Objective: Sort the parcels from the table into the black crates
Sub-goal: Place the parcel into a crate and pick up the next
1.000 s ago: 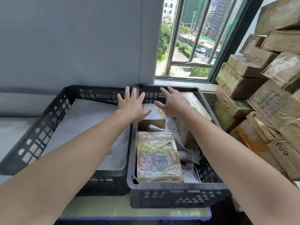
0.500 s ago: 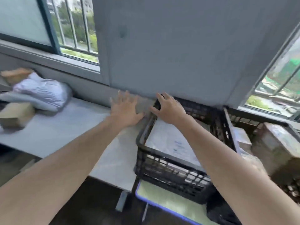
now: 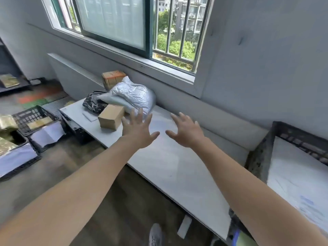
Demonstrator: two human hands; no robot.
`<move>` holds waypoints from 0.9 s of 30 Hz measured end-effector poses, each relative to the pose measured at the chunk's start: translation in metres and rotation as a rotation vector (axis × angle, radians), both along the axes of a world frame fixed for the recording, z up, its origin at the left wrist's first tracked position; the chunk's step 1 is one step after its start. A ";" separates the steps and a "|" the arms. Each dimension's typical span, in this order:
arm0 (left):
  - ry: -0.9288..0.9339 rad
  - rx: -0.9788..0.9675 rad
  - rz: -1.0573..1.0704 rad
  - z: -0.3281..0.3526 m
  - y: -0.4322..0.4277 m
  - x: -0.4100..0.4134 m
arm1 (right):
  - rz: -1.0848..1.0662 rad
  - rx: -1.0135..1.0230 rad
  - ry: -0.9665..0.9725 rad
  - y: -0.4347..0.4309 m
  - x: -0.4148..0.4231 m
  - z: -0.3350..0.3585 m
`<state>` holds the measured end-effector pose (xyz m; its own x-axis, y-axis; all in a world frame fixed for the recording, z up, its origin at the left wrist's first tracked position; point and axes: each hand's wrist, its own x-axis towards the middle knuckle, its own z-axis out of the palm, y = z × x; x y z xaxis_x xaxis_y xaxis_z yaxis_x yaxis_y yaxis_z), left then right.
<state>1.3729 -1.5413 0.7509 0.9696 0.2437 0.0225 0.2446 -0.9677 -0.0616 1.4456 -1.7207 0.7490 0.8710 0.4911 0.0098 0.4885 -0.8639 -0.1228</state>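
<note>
Starting at your far left, two black crates sit on the floor. The nearer floor crate (image 3: 26, 161) is cut off by the frame edge and holds a flat pale mailer (image 3: 16, 157). Greenish taped parcels (image 3: 6, 145) lie just behind that mailer, though you cannot tell whether they are inside a crate. The farther floor crate (image 3: 26, 116) holds a tan taped parcel (image 3: 38, 122) and a white crumpled mailer (image 3: 48, 134). At your right, a third black crate (image 3: 260, 157) stands just beside the end of the white table (image 3: 177, 171). A large flat white mailer (image 3: 292, 183) with a faint blue mark covers what you can see of its inside.

The unsorted parcels bunch at the table's far left end. These are a black marbled bag (image 3: 93, 103), a small cardboard box (image 3: 111, 117), an orange-brown taped box (image 3: 113, 79) against the wall, and a silver poly bag (image 3: 132, 96) resting across the pile.

Your left hand (image 3: 138, 133) reaches out palm down with fingers spread wide, empty, just right of the small cardboard box. Your right hand (image 3: 188, 132) hovers over bare tabletop, fingers apart and slightly bent, holding nothing. The two thumbs point toward each other, near but apart.
</note>
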 end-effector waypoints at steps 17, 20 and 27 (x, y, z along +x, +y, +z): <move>0.137 -0.061 0.179 -0.034 0.215 0.168 | 0.102 0.047 0.086 0.223 0.205 -0.073; 0.165 -0.080 0.182 -0.039 0.244 0.197 | 0.096 0.019 0.104 0.249 0.229 -0.083; 0.194 -0.100 0.095 -0.073 0.327 0.275 | 0.048 -0.035 0.114 0.320 0.290 -0.106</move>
